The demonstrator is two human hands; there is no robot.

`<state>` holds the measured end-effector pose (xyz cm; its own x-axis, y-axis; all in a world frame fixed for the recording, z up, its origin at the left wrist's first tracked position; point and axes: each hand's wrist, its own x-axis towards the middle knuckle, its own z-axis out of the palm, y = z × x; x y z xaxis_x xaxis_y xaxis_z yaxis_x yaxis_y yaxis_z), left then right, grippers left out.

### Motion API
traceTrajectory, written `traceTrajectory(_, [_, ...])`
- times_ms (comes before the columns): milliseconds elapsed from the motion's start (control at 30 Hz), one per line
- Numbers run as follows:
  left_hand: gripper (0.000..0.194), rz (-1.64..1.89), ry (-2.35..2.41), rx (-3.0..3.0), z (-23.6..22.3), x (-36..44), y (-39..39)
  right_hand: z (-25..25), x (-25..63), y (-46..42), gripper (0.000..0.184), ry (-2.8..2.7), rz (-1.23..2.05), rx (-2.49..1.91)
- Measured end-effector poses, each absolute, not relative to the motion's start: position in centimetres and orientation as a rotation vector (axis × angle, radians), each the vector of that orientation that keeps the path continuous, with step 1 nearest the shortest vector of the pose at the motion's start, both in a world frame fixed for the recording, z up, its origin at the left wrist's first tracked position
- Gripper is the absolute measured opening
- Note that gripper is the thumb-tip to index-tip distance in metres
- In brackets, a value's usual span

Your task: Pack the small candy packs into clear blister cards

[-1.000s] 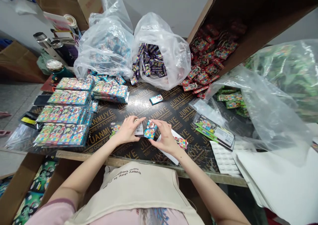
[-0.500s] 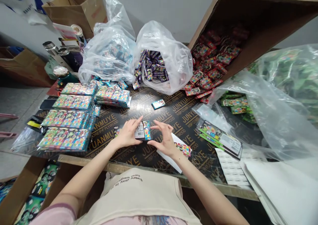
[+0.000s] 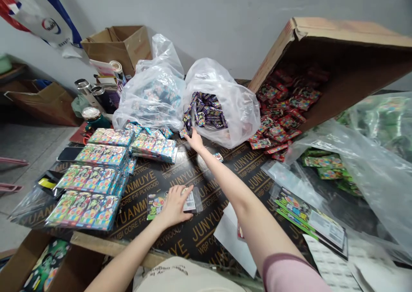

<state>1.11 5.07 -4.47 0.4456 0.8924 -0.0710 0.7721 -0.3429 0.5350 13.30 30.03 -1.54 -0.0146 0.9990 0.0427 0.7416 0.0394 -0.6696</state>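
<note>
Pouch [image 3: 156,205] under left grip [image 3: 174,205]; packet [image 3: 183,132] beside right grip [image 3: 195,141].

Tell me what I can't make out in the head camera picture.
Head view: the middle of the printed package, covered by the left hand.
Head view: whether the right hand grips the purple packet; too small to tell.
Head view: part of the blue packet, behind the right forearm.
Head view: the apron's lower part, cut off by the bottom edge.
</note>
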Motion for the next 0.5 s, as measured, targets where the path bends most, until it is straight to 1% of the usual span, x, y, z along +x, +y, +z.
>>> traceTrajectory(33, [0.099, 0.329, 1.399, 2.18, -4.7, 1.1, 5.0, -1.8, 12.8, 30.9, 0.053, -1.788, 0.648, -1.756])
traceTrajectory(100, [0.1, 0.366, 1.383, 2.123, -4.6, 1.0, 4.9, -2.1, 12.4, 31.5, 0.042, -1.781, 0.633, -1.732])
traceTrajectory(200, [0.097, 0.562, 1.321, 1.909, -3.7, 0.9, 5.4, -2.0, 13.7, 28.8, 0.03, -1.799, 0.584, -1.686])
traceTrajectory(300, [0.078, 0.903, 1.304, 1.352, -2.0, 1.1, 6.9, -1.6, 15.8, 22.2, 0.027, -1.934, 0.387, -1.484])
traceTrajectory(367, [0.064, 1.029, 1.214, 0.872, -0.9, 1.5, 8.2, -1.3, 17.0, 16.8, 0.026, -2.121, 0.237, -1.273])
traceTrajectory(433, [0.053, 1.002, 1.106, 0.566, -0.2, 2.0, 9.1, -0.7, 18.1, 12.0, 0.027, -2.282, 0.202, -1.082])
traceTrajectory(500, [0.042, 0.933, 1.07, 0.482, 0.3, 2.4, 9.4, 0.0, 19.0, 8.7, 0.031, -2.354, 0.229, -0.985])
